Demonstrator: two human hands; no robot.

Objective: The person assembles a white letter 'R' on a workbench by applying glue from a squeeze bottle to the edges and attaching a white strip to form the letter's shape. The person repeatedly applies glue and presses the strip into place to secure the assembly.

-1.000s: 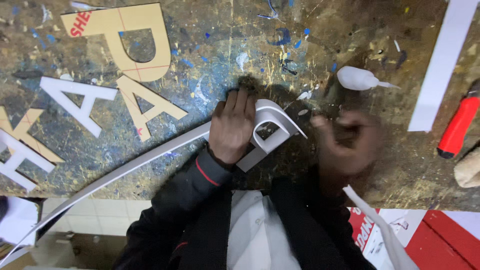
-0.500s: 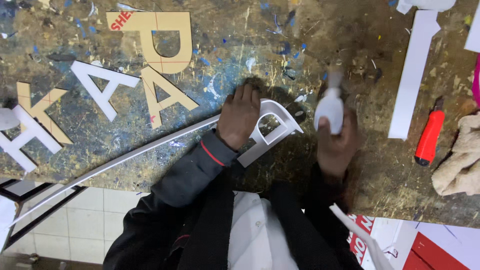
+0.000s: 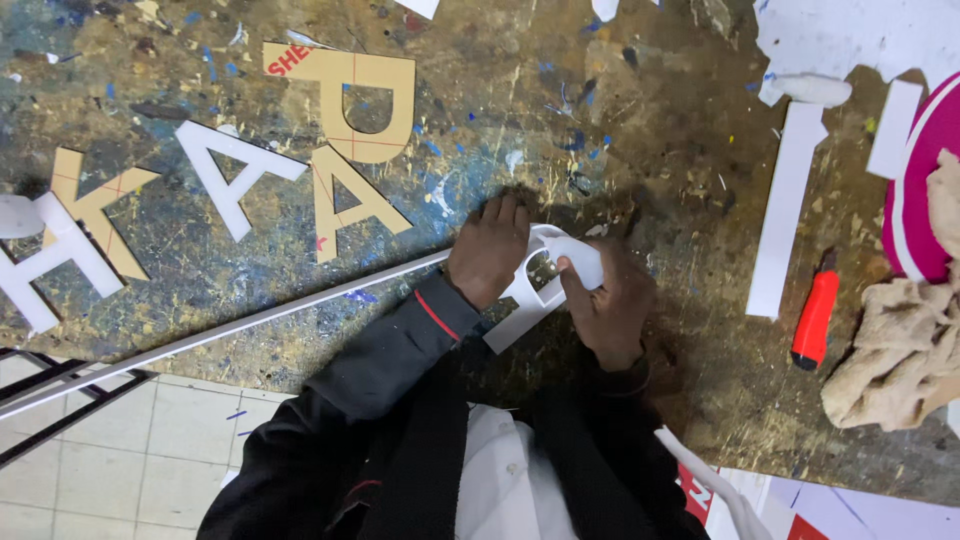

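White cut-out letter piece (image 3: 535,290) pinned on the bench (image 3: 620,130), directly under both hands. Left hand (image 3: 488,248) pressed flat on its left part, fingers together and curled over the top edge. Right hand (image 3: 610,305) clamped on its right end, thumb on the white curved strip (image 3: 578,258); grip closed around that strip. Long white strip (image 3: 250,322) running from under the left hand down and away to the left, past the bench edge. Farther left of the left grip: tan letters (image 3: 350,100) and white letters (image 3: 235,175) lying flat, near one another, some touching. To the right of the right grip, well apart: a straight white strip (image 3: 785,210), then an orange-handled utility knife (image 3: 815,320) just beside it, then a crumpled beige rag (image 3: 895,350) at the bench's right edge, below a pink and white object (image 3: 915,190). Bench top rough, dark, spattered with blue and yellow paint flecks and scraps. Below the bench edge, pale floor tiles (image 3: 150,440) with a black metal frame (image 3: 60,400) on the left.
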